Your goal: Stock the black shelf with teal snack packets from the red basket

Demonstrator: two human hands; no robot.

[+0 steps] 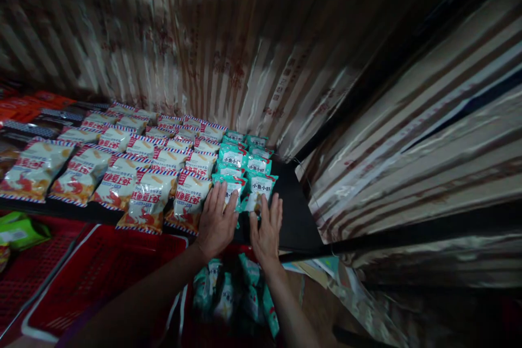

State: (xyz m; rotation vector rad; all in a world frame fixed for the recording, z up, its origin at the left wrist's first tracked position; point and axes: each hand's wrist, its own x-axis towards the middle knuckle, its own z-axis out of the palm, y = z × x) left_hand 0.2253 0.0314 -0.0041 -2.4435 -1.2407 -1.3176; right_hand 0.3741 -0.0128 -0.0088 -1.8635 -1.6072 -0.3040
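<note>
Two columns of teal snack bags (232, 158) stand at the right end of the goods on a black shelf (294, 212). My left hand (218, 220) lies with fingers stretched out against the front bag of the left column. My right hand (266, 225), fingers also extended, touches the lower part of the front teal bag (260, 189) in the right column. Neither hand is wrapped round a bag. Just left of my left hand are rows of white snack bags (149, 198) with red lettering and striped edges.
Below the shelf, a red basket (110, 266) stands beside another holding more teal bags (225, 299). A green packet (22, 231) lies at far left, under orange and dark packages (36, 106). Striped plastic sheeting (244, 65) hangs behind and at right, with a dark frame bar (326, 133).
</note>
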